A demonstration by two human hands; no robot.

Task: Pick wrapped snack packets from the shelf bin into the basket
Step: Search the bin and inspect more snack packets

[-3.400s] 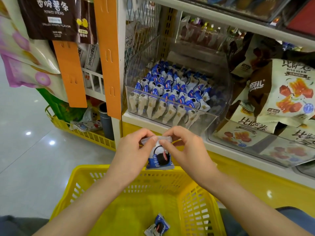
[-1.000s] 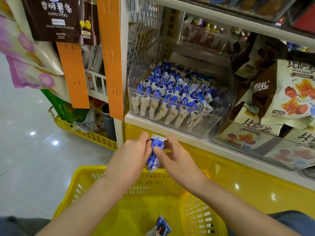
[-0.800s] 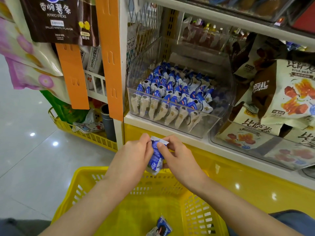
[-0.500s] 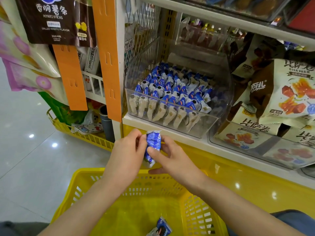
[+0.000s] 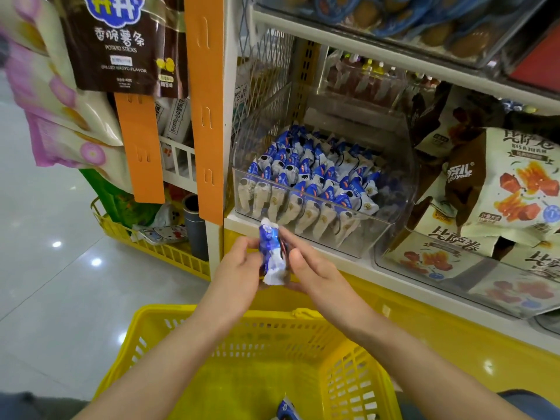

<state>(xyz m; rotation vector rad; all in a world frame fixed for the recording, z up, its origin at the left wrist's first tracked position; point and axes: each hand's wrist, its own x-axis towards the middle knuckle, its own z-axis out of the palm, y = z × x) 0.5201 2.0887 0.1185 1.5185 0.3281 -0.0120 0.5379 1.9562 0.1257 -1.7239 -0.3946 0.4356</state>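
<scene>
A blue and white wrapped snack packet [image 5: 270, 253] stands upright between my two hands, just above the far rim of the yellow basket [image 5: 212, 325]. My left hand [image 5: 236, 275] holds its left side, fingers curled behind it. My right hand [image 5: 309, 268] pinches its right side with thumb and fingers. A clear shelf bin [image 5: 391, 234] behind them holds several more blue and white packets [image 5: 312, 183] in rows. One packet [image 5: 286, 410] lies at the basket's bottom, partly cut off by the frame edge.
Large snack bags [image 5: 512, 189] fill the clear bin to the right. Hanging bags and an orange strip [image 5: 139, 150] are on the left. Another yellow basket [image 5: 157, 247] sits on the shiny floor by the shelf post.
The packet has been turned from flat and facing me to upright and edge-on, and both hands have lifted it slightly toward the shelf edge.
</scene>
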